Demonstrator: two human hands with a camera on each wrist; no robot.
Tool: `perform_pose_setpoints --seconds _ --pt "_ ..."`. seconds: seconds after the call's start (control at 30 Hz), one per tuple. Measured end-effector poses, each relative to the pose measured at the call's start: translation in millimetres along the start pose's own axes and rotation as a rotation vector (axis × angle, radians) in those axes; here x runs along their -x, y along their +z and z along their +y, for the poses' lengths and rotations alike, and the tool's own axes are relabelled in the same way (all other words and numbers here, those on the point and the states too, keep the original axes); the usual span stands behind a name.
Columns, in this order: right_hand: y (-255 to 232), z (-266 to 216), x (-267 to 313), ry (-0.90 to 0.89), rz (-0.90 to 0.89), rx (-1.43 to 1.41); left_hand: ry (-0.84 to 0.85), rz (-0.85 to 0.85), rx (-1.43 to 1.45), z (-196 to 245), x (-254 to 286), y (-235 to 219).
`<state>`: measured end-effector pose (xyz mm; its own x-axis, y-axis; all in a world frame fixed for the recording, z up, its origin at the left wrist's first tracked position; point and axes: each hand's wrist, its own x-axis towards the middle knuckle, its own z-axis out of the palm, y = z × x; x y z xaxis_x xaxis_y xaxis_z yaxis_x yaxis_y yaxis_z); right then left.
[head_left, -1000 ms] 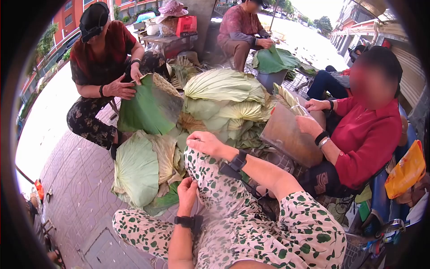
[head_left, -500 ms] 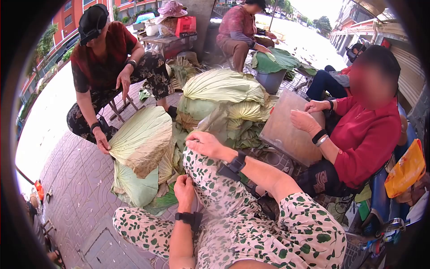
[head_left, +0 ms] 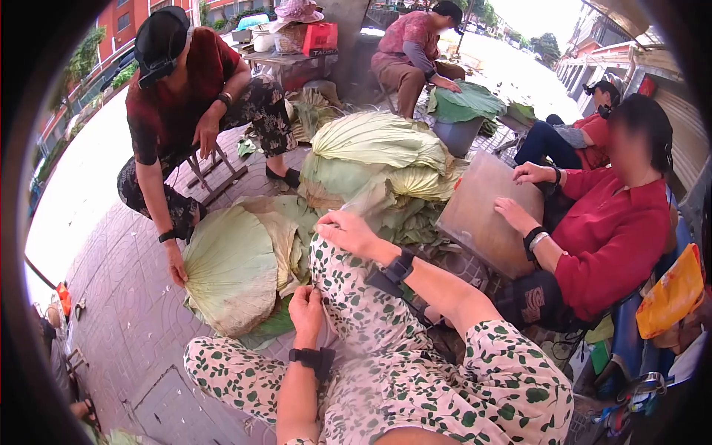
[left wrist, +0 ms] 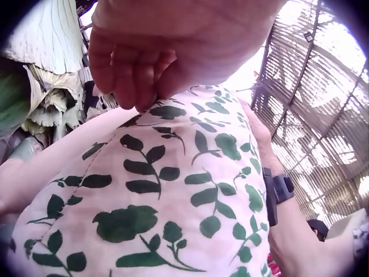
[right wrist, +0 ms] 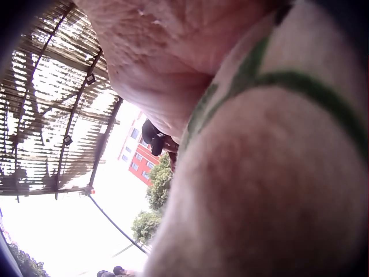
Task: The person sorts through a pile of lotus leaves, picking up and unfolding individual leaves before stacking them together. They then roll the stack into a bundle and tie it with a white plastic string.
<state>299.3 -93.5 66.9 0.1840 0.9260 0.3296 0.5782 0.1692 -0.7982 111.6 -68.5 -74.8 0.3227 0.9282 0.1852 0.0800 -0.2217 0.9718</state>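
Observation:
Two bare hands are at the wearer's raised knee in trousers (head_left: pixel 356 297) with a green leaf print. The left hand (head_left: pixel 305 315) is at the inner side of the knee. In the left wrist view its curled fingers (left wrist: pixel 124 81) and thumb meet at the trouser cloth, pinching it. On top of the knee rests the right hand (head_left: pixel 348 230), loosely bent, with nothing in it. Its palm (right wrist: pixel 167 63) lies close over the printed cloth in the right wrist view, the fingertips hidden. Just beyond the knee lies a stack of large pale-green leaves (head_left: pixel 230 267).
A taller leaf pile (head_left: pixel 371 144) stands ahead. At left a seated person (head_left: pixel 185 96) touches the near stack's edge. On the right, a person in red (head_left: pixel 608 222) has a flat board (head_left: pixel 489 215) on the lap. Another handles a green leaf (head_left: pixel 467 101) over a bucket (head_left: pixel 454 133).
The left person's green leaf was turned over and laid, pale side up, on the near stack. The red-clad person's hands spread apart on the board. Both wearer's hands stay at the knee.

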Motion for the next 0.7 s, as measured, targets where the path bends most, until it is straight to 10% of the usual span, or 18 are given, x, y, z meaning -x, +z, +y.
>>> perform_pose_setpoints --seconds 0.7 --pt "11.5 7.4 -23.3 0.016 -0.104 -0.198 -0.106 0.045 0.124 19.6 11.4 4.2"
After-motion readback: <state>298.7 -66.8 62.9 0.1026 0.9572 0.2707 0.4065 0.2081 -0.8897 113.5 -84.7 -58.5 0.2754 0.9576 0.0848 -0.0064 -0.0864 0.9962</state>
